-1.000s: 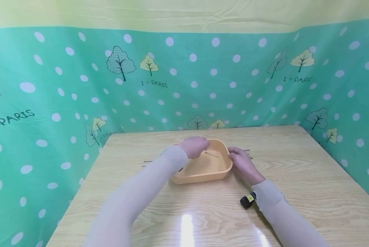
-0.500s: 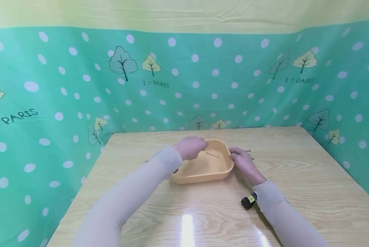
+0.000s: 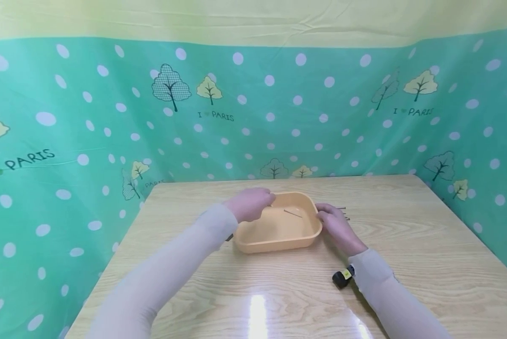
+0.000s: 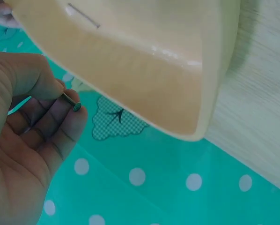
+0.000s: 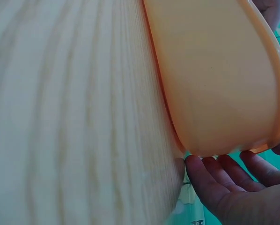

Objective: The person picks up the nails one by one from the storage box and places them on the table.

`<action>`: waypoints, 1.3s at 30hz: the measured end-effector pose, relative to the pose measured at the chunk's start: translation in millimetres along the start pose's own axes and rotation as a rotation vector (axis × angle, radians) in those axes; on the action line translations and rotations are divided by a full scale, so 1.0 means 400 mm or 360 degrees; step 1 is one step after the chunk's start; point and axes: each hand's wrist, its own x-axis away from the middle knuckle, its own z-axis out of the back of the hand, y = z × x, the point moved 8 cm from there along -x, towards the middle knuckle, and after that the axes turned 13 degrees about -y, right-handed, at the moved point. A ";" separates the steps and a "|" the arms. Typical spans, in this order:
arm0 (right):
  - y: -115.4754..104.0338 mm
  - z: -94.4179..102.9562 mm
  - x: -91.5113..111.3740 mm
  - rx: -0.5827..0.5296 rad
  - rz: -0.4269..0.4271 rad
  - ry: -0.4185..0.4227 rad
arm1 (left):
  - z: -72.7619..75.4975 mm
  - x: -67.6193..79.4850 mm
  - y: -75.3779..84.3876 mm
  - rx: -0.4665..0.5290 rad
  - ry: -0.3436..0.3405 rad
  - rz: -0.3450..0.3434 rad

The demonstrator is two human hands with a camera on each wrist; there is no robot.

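My left hand (image 3: pixel 249 205) is over the far left part of a peach plastic tray (image 3: pixel 274 246). Between thumb and fingers it pinches a nail (image 4: pixel 77 107), whose flat head shows in the left wrist view. Another nail (image 3: pixel 293 213) lies on the tray floor towards the far right corner. My right hand (image 3: pixel 338 228) holds the tray's right side. In the right wrist view, its fingertips (image 5: pixel 196 161) press the outer wall, with the thumb at the rim by the picture's edge.
Several nails (image 3: pixel 347 218) lie on the wooden table (image 3: pixel 406 245) just beyond my right hand. At my right wrist is a small black device (image 3: pixel 342 278) with a yellow label. A green dotted curtain (image 3: pixel 295 113) hangs behind and beside the table.
My left hand has moved leftward across the tray, uncovering more of its floor. The nails left of the tray are now hidden by the sleeve. My right hand stays at the tray's side.
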 end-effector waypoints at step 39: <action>0.007 0.002 -0.002 -0.0018 0.0007 -0.0015 | -0.080 0.174 -0.132 -0.0054 0.0086 0.0167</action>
